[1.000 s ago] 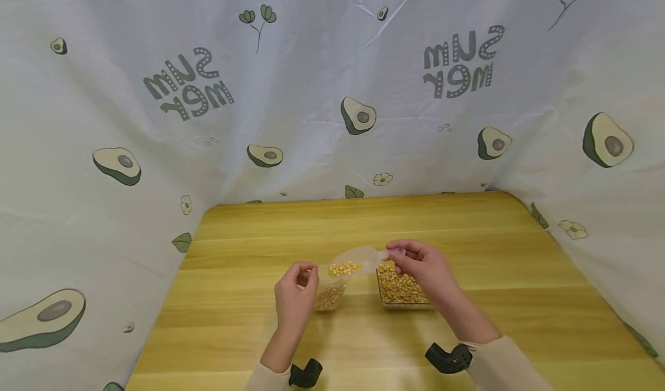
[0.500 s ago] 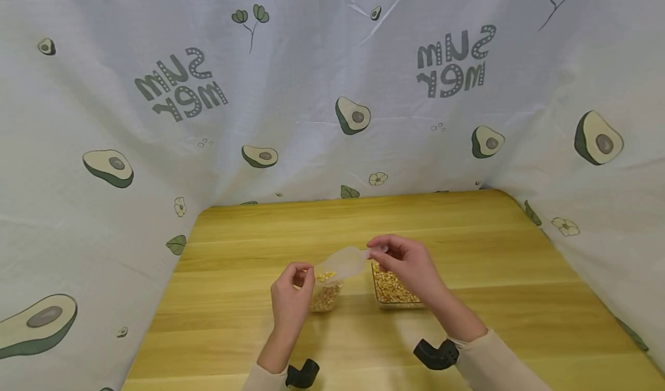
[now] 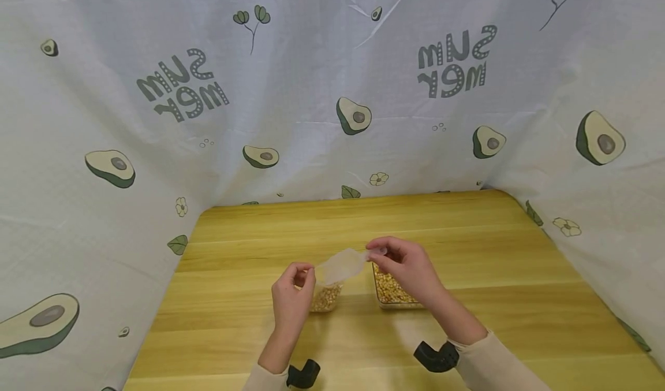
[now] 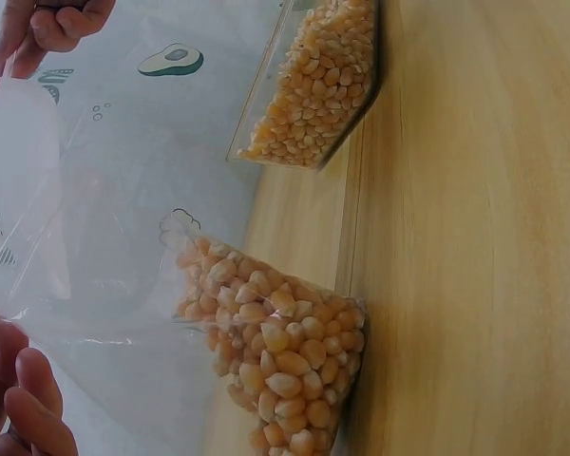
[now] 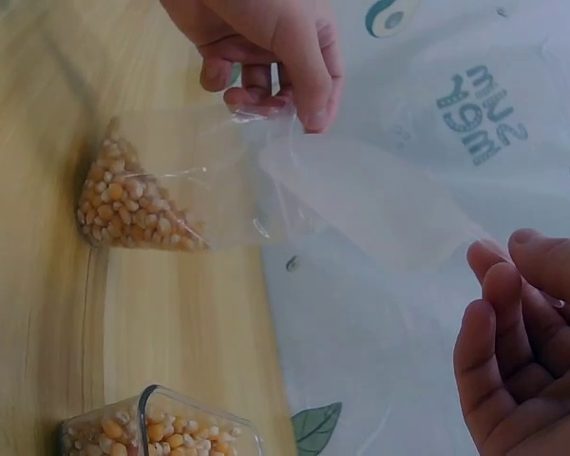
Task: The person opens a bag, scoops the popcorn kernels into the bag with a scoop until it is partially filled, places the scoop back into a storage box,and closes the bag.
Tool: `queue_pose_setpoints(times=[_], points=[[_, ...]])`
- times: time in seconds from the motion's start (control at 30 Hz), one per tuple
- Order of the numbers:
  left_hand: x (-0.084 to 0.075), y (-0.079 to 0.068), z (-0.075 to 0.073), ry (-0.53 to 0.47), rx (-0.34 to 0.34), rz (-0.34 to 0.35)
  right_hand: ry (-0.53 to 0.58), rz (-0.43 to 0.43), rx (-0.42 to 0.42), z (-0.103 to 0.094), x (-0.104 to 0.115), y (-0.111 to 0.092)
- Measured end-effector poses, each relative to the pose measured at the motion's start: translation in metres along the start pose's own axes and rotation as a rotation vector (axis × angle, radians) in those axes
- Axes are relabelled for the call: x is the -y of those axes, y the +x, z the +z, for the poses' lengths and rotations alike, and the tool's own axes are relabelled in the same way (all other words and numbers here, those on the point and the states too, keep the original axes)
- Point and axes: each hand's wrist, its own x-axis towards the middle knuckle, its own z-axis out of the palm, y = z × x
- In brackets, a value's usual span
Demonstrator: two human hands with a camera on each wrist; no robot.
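My left hand (image 3: 292, 295) pinches the top edge of a clear plastic bag (image 5: 233, 185) between thumb and fingers. Corn kernels (image 4: 285, 366) fill the lower part of the bag, which reaches down to the table. From the right, my right hand (image 3: 407, 267) pinches the short handle of a translucent white scoop (image 3: 343, 265). The scoop's bowl tilts down to the left, its front end at the bag's mouth. No kernels show on the scoop in the head view.
A clear rectangular container (image 3: 402, 306) of corn kernels stands on the wooden table (image 3: 249, 235), right of the bag and partly behind my right hand. Behind the table hangs a white cloth (image 3: 301, 90) with avocado prints. Black wrist mounts (image 3: 436, 356) sit on both forearms.
The scoop has moved left and tipped toward the bag. Kernels that lay on it a second ago are gone from it. The left hand keeps its grip on the bag.
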Motion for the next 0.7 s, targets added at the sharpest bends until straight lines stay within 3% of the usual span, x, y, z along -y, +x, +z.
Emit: queue_pose_setpoints(times=[0.23, 0.7], points=[[-0.001, 0.000, 0.001, 0.002, -0.007, 0.011, 0.065, 0.120, -0.033, -0.013, -0.011, -0.007], [0.000, 0.000, 0.003, -0.006, -0.009, 0.021, 0.136, 0.158, -0.059, -0.029, -0.020, -0.016]])
